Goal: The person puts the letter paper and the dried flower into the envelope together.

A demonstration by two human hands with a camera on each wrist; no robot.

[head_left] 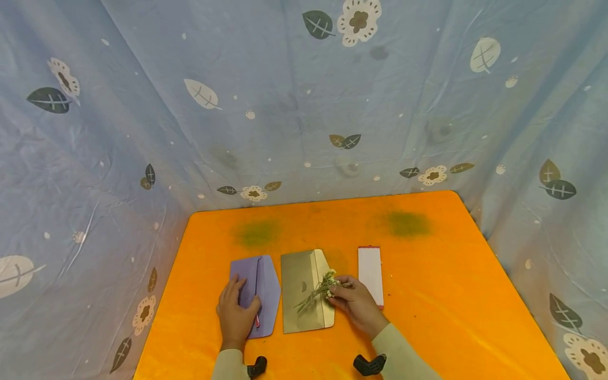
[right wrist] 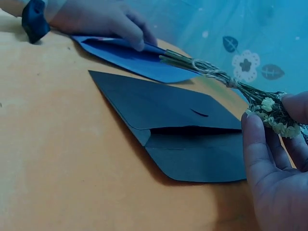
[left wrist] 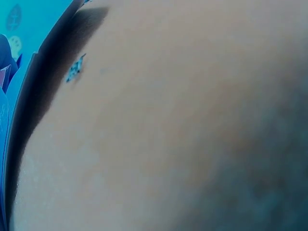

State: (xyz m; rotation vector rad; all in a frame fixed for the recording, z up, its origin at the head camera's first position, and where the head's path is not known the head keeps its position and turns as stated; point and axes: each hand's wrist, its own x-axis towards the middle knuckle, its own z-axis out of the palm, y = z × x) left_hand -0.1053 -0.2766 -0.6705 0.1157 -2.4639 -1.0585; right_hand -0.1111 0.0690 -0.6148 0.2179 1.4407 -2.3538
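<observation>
On the left lies a purple envelope [head_left: 269, 301], its flap unfolded to the right. My left hand [head_left: 236, 316] rests on it, fingers spread over the body and thumb beside the opening. A small red-and-white edge [head_left: 258, 321] shows at that opening. My right hand [head_left: 359, 306] pinches a small bunch of dried flowers [right wrist: 269, 113] by its pale yellow heads; the string-tied stems [right wrist: 207, 70] point left. Below the bunch is a gold envelope [head_left: 295, 274], which looks dark in the right wrist view, with its flap unfolded. The left wrist view is mostly a blurred surface.
A white rectangular card [head_left: 369, 269] with red ends lies to the right of the gold envelope, near my right hand. Everything lies on an orange-covered table [head_left: 437, 295]. Blue patterned curtains [head_left: 285, 95] surround its back and sides.
</observation>
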